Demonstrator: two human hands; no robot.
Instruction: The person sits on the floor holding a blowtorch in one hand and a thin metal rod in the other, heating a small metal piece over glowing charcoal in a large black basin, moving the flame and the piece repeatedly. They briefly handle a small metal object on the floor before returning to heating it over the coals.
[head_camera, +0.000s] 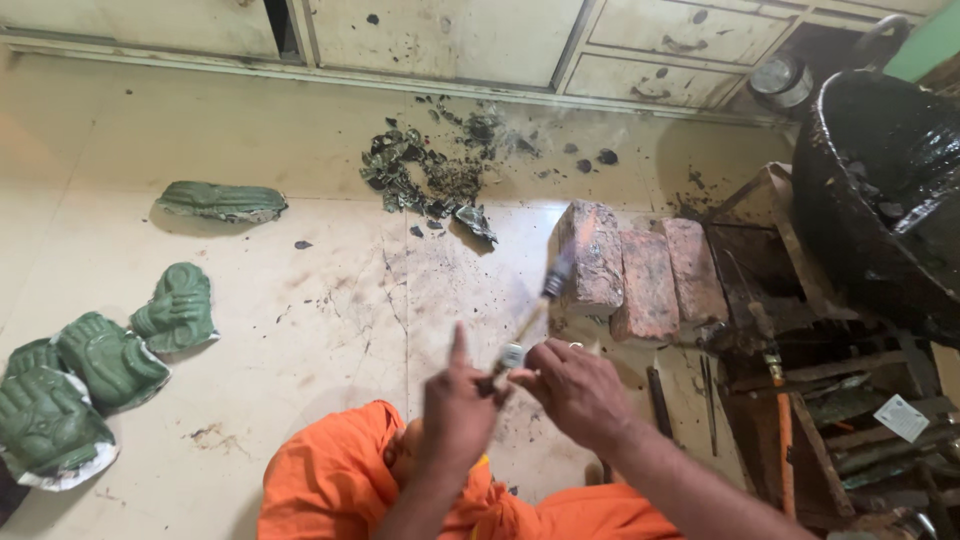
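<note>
Both hands meet over the floor's (300, 330) near edge: the left hand (455, 410) and right hand (575, 390) each pinch a thin brush (530, 315) angled toward the bricks (640, 270). Green casts (100, 365) lie at the floor's left edge, dark scraps (430, 175) by the far edge.

The scene is lit softly and evenly from above, with the pale floor (250, 330) rendered bright and slightly washed out at the upper left. Short, faint shadows are cast beside the green shapes (110, 360). Motion blur is seen on the brush (545, 290) at centre. The right edge is left dim, and straight lines are bent near the top corners.
</note>
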